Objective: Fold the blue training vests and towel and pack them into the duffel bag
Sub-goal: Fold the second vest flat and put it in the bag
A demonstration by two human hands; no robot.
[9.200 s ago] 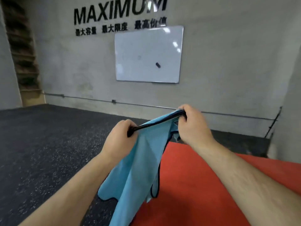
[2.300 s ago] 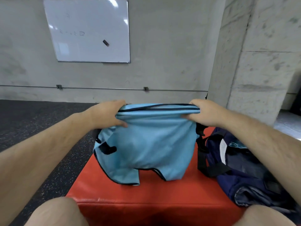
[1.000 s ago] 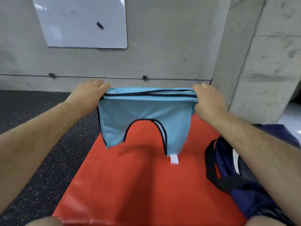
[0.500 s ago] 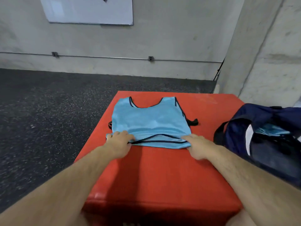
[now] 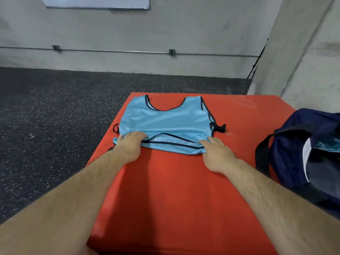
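A light blue training vest (image 5: 165, 122) with dark trim lies flat on the red padded box (image 5: 174, 190), neck opening pointing away from me. My left hand (image 5: 128, 146) grips its near left corner and my right hand (image 5: 217, 153) grips its near right corner, fingers curled on the hem. At the right edge of the box stands an open navy duffel bag (image 5: 309, 150) with light blue fabric (image 5: 329, 143) showing inside.
Black speckled rubber floor (image 5: 55, 126) surrounds the box on the left and behind. A concrete wall (image 5: 128, 34) with a thin pipe runs across the back, and a concrete pillar (image 5: 303, 52) rises at the right behind the bag. A whiteboard (image 5: 95, 2) hangs high on the wall.
The vest, held up in the air a second ago, now lies flat on the red box. Both hands have come down with it and stay on its near hem.
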